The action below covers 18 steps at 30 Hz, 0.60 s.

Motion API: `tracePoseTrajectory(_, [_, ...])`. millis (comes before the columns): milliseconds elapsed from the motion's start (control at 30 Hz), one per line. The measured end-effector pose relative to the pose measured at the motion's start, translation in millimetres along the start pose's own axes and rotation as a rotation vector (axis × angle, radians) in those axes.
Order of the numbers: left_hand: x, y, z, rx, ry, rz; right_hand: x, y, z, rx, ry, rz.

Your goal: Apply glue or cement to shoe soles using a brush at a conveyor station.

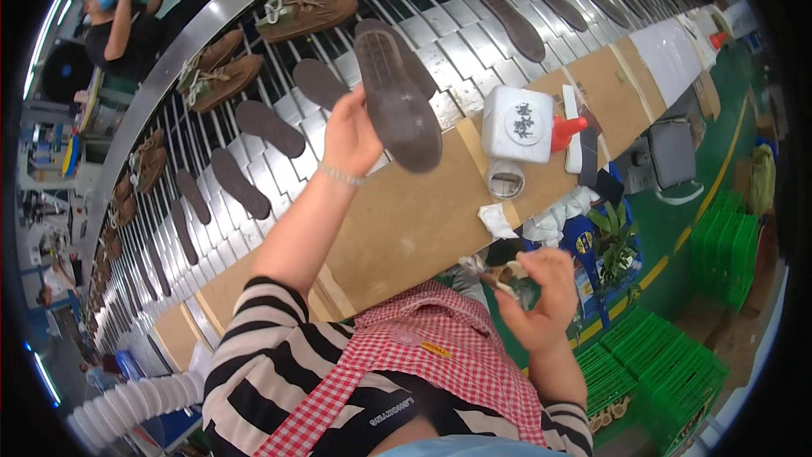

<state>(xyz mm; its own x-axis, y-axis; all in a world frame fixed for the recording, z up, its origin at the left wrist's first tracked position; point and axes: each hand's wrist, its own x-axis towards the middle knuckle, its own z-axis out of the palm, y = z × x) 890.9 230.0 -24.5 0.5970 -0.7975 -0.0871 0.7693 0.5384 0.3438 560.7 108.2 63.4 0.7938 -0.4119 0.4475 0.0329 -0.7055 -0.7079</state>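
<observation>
My left hand [351, 140] is closed on the edge of a dark brown shoe sole [402, 114], tilted up above the cardboard-covered bench edge. Its broad end points toward me, and a paler patch shows on its surface. Other dark soles lie just behind it on the conveyor. My right hand [545, 300] is raised off the near side of the bench, thumb and fingers curled round a small tan and whitish thing [503, 278]. That thing's kind is unclear, as the fingers partly cover it.
A roller conveyor carries brown lace-up shoes [309, 17] and loose soles [512, 24]. On the cardboard [406, 220] are a white bottle with a red spout [518, 123], a small round jar [506, 179] and crumpled white paper [496, 221]. Green crates [660, 364] stand at right; a masked person works far left.
</observation>
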Motion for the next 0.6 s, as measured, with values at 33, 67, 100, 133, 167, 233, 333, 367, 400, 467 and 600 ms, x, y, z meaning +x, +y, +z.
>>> tracePoseTrajectory(33, [30, 2, -17, 0.020, 0.008, -0.016, -5, 5, 4, -0.009, 0.004, 0.028])
tracePoseTrajectory(67, [65, -1, -26, 0.032, 0.028, 0.037, -14, 9, 6, -0.054, 0.006, 0.072])
tracePoseTrajectory(100, [96, -6, -33, 0.047, 0.060, 0.079, -27, 9, 8, -0.097, 0.005, 0.131])
tracePoseTrajectory(133, [120, -12, -28, 0.139, 0.120, 0.127, -36, 11, 8, -0.129, 0.038, 0.117])
tracePoseTrajectory(167, [132, -24, 2, 0.236, 0.196, 0.179, -36, -7, -28, -0.156, 0.018, 0.180])
tracePoseTrajectory(233, [169, -20, -26, 0.364, 0.656, 0.170, -61, -7, -43, -0.214, 0.151, 0.278])
tracePoseTrajectory(333, [136, -35, -45, 0.613, 0.370, 0.212, -106, -6, -40, -0.073, 0.455, 0.584])
tracePoseTrajectory(367, [104, -45, -37, 0.735, 0.284, 0.249, -119, -6, -36, -0.097, 0.487, 0.627])
tracePoseTrajectory(400, [69, -43, -43, 0.807, 0.300, 0.248, -131, -5, -31, -0.038, 0.551, 0.627])
tracePoseTrajectory(467, [11, -30, -52, 0.891, 0.341, 0.224, -139, 0, -35, 0.038, 0.602, 0.581])
tracePoseTrajectory(600, [-114, -18, -89, 0.947, 0.533, 0.067, -156, 6, -52, 0.070, 0.652, 0.570])
